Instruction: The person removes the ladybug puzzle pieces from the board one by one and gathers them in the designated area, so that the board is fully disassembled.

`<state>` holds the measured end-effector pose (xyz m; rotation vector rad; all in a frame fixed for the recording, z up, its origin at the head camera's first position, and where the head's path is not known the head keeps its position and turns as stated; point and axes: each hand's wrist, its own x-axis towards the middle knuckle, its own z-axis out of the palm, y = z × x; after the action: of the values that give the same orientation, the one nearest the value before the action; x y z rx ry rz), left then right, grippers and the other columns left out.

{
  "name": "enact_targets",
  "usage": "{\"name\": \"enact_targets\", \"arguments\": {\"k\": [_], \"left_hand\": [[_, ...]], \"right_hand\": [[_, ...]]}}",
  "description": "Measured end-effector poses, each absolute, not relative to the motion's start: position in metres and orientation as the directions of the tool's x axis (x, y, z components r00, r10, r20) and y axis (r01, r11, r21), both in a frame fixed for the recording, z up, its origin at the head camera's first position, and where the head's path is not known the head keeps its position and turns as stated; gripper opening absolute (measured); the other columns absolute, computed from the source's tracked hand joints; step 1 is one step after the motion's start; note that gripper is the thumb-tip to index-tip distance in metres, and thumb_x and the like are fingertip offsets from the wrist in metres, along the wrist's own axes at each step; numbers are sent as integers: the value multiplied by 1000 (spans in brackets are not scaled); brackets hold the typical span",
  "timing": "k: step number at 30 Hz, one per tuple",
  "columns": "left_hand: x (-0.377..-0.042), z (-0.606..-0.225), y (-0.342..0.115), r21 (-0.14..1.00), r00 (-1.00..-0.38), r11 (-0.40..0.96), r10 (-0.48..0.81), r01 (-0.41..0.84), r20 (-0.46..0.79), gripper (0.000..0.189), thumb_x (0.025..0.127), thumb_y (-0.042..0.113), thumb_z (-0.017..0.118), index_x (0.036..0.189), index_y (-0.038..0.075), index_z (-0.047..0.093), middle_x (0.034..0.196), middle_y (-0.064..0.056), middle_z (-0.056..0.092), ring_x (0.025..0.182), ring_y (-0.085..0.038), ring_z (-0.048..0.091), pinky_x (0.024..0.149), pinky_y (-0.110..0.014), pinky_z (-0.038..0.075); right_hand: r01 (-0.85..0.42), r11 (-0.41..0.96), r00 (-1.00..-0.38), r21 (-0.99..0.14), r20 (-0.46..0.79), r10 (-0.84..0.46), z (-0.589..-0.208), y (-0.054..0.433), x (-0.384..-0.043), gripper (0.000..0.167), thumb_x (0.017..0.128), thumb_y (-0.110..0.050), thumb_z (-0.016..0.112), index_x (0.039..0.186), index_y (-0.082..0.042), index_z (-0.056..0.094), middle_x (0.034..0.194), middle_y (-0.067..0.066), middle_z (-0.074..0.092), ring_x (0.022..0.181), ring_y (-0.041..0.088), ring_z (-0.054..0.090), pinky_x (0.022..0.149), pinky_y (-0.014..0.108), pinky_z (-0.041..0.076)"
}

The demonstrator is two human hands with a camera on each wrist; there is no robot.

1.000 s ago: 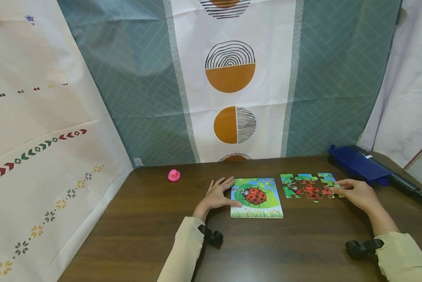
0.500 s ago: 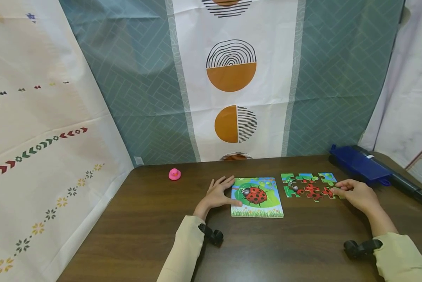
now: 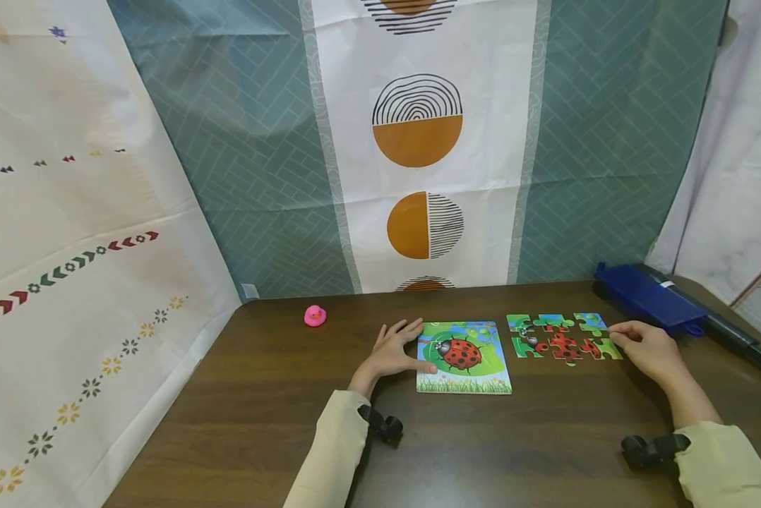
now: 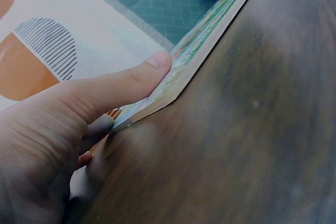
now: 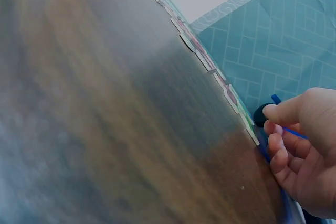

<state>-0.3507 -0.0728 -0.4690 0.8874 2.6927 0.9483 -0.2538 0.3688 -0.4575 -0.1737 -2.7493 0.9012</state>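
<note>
Sleeves [image 3: 330,446] of pale cream fabric nearest, a black wrist camera [image 3: 380,425] strapped at each cuff, over a dark brown wood-grain worktop [image 3: 482,444]. Left hand [image 3: 396,351]: fingers spread and straight at the left side of a flat square board with a red ladybird picture [image 3: 463,353]; thumb laid over its face. Board lies flat; its edge shows pale in the left wrist view. Right hand [image 3: 649,349]: fingers bent in, thumb and index tips close together, just beside the right end of the flat multicoloured jigsaw pieces [image 3: 565,346]. Cannot tell whether they pinch an edge. Pieces lie flat in two rows right of the board, gaps between some. Farther back: pink rubber duck [image 3: 315,316] to the left; blue plastic tray [image 3: 647,293] to the right, against a long black object [image 3: 730,333]. Behind all, teal and white patterned cloth [image 3: 260,141].
</note>
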Motion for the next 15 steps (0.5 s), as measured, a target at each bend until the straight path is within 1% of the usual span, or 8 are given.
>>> {"name": "enact_targets", "arguments": {"k": [1,2,4,7,9,13,14,15], "left_hand": [[-350,-469,-73,615,-813,623,580,484,52,95,76,44,80,154,16,33,162,0,28,152,-32,16,123,-59,-2],[-350,-468,-72,616,-814,622,579,482,52,94,76,43,81,153,16,34,162,-1,28,152,-33,16,123,-59,-2],[-350,-468,-72,617,-813,621,580,483,54,94,76,43,81,153,15,34,162,-1,28,152,-33,15,123,-60,-2],[-349,-467,-73,620,-812,617,582,485,56,93,77,42,81,153,15,34,162,-1,28,152,-33,15,123,-60,-2],[-349,-466,-73,622,-811,615,582,485,58,93,77,41,81,153,14,34,162,-2,28,152,-33,15,123,-60,-3],[-348,-466,-73,621,-811,613,582,488,63,94,76,41,81,153,14,34,162,-2,28,152,-33,16,122,-60,-2],[-348,-466,-73,620,-811,615,582,487,60,94,76,42,81,153,14,34,162,-2,28,152,-32,16,123,-60,-2],[-349,-467,-72,618,-810,617,583,487,57,94,76,42,81,153,14,34,162,-2,28,152,-32,16,123,-60,-2]], "right_hand": [[36,798,-960,-601,200,194,-457,368,-254,33,99,-21,53,109,8,64,109,36,62,91,43,59,65,29,40],[36,792,-957,-609,206,202,-456,368,-254,31,99,-19,53,109,9,64,108,36,62,88,39,59,65,29,40],[44,785,-953,-617,209,217,-453,368,-253,30,99,-18,53,109,8,64,106,34,63,80,27,58,62,26,39],[55,773,-950,-632,206,236,-447,365,-254,32,99,-20,52,111,7,64,102,31,65,74,12,54,59,22,39],[52,764,-949,-643,208,239,-442,360,-254,33,100,-21,51,113,6,64,105,32,65,77,16,56,61,23,39],[15,750,-956,-662,210,204,-432,344,-256,35,101,-23,49,117,6,62,115,34,61,95,35,60,67,27,41],[0,753,-957,-658,219,192,-430,338,-256,34,101,-22,50,117,5,63,116,34,61,97,36,58,68,28,41],[-13,758,-957,-652,227,179,-428,333,-257,33,100,-22,50,117,4,63,115,32,63,94,34,59,66,28,42]]}}
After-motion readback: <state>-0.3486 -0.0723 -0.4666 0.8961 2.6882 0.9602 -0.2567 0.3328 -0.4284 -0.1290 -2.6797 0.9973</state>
